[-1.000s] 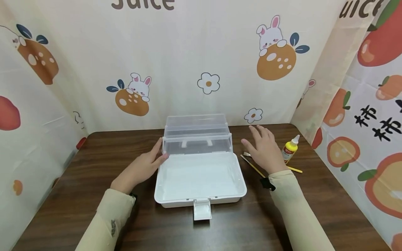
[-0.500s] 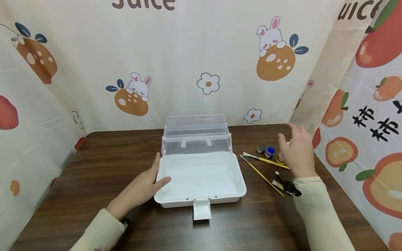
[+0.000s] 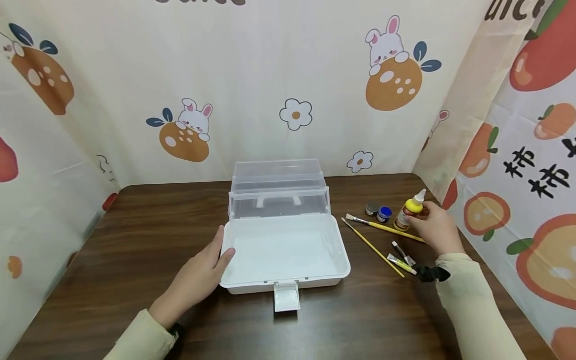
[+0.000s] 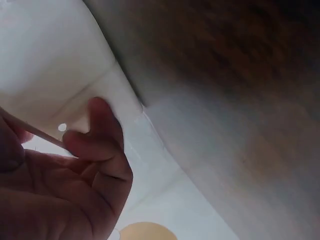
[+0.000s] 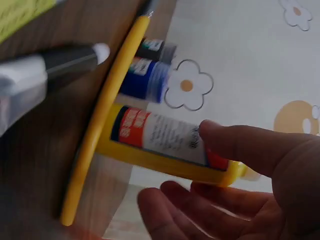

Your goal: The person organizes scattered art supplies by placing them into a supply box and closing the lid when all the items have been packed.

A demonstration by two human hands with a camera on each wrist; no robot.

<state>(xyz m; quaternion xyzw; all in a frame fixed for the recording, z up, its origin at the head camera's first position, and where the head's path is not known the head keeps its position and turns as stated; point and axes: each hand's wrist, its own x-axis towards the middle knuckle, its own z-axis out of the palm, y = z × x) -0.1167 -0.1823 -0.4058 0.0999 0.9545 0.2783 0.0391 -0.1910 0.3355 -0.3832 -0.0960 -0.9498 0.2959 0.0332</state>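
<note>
A white storage box (image 3: 288, 245) with its clear lid (image 3: 279, 190) folded back stands at the table's middle, its inside bare. At its left edge, my left hand (image 3: 195, 280) grips the rim, thumb over the inner side and fingers outside. The left wrist view shows the thin rim between the thumb and curled fingers (image 4: 107, 145). My right hand (image 3: 436, 230) holds a yellow squeeze bottle (image 3: 407, 214) with a white pointed nozzle at the right. Its thumb (image 5: 240, 145) lies on the bottle's label, fingers on the opposite side. The bottle is upright, tilted slightly.
Two small paint jars, one dark (image 3: 371, 209) and one blue (image 3: 384, 214), stand left of the bottle. A flat paintbrush (image 3: 387, 228), a thinner brush (image 3: 371, 245), a yellow-green tube (image 3: 402, 263) and a dark-and-white tube (image 3: 403, 253) lie nearby. Printed curtains (image 3: 252, 75) border the table.
My right hand has moved right from over the brushes and taken hold of the squeeze bottle. My left hand has slid down the box's left edge towards me.
</note>
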